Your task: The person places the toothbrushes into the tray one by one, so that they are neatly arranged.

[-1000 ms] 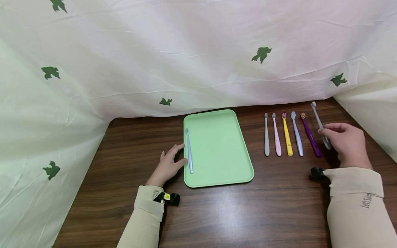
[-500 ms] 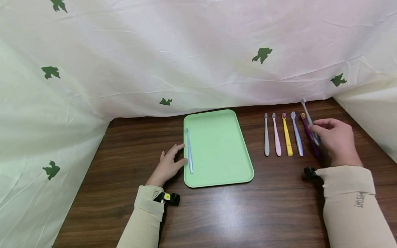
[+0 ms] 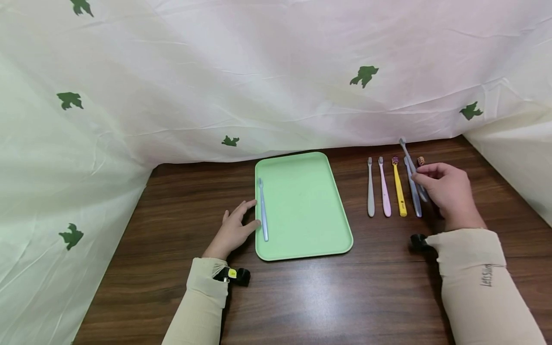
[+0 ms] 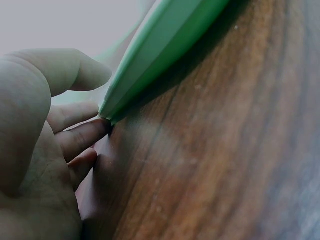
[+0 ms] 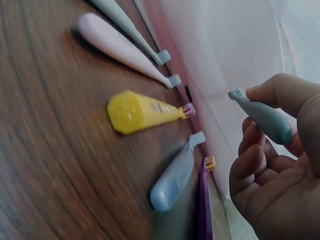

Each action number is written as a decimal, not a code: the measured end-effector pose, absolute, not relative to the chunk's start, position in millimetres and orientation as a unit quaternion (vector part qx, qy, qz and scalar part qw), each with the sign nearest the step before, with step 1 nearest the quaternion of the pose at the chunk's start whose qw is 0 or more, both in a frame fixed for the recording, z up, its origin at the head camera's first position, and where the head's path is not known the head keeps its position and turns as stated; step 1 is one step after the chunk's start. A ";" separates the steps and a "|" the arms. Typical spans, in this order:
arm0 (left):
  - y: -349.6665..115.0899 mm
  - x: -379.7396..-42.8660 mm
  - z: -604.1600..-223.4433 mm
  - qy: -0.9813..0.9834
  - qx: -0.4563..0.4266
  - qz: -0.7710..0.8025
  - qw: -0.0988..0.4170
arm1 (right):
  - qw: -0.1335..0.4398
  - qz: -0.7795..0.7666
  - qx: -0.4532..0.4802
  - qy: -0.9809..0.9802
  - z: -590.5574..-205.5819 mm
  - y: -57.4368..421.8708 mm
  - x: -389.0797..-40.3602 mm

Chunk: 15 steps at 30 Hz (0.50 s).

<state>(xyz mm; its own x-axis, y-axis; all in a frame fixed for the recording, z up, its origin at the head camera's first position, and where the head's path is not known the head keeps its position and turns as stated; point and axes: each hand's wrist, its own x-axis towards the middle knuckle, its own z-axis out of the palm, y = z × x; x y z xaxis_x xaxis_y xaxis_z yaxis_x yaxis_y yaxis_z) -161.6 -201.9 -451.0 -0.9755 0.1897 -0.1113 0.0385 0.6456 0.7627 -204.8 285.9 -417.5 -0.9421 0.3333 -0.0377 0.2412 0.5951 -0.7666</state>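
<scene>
My right hand pinches a grey toothbrush between thumb and fingers, its head pointing away from me. It is raised over the right end of a toothbrush row and overlaps the blue toothbrush in the head view. My left hand rests at the left edge of a light green tray, fingers extended, fingertips touching the rim. On the tray, near that edge, lies a pale blue toothbrush. The purple toothbrush is mostly hidden behind my right hand in the head view.
Left of the blue brush lie a yellow toothbrush, a pink toothbrush and another grey toothbrush, side by side on the dark wooden table. White cloth with green patches encloses the table at the back and sides.
My right hand has carried the grey toothbrush leftward from the row's right end, passing over the purple one to the blue one. The left hand and tray have stayed put.
</scene>
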 end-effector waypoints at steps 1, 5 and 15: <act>-201.9 -161.5 -451.0 0.903 0.063 0.416 0.090 | 0.054 0.419 -0.158 -0.893 -417.2 284.2 -205.0; -201.9 -161.6 -451.4 0.902 0.062 0.418 0.091 | 0.045 0.416 -0.153 -0.895 -416.5 277.5 -204.8; -201.8 -162.2 -452.4 0.900 0.065 0.420 0.093 | 0.049 0.426 -0.119 -0.896 -413.8 265.4 -203.7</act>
<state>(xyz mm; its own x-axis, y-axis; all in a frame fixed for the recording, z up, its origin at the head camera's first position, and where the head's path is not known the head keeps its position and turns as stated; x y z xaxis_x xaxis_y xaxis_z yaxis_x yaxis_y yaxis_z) -162.2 -201.8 -452.4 -0.9741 0.1955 -0.1134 0.0386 0.6385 0.7686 -203.7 265.4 -413.8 -0.9666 0.2558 -0.0132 0.1718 0.6093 -0.7741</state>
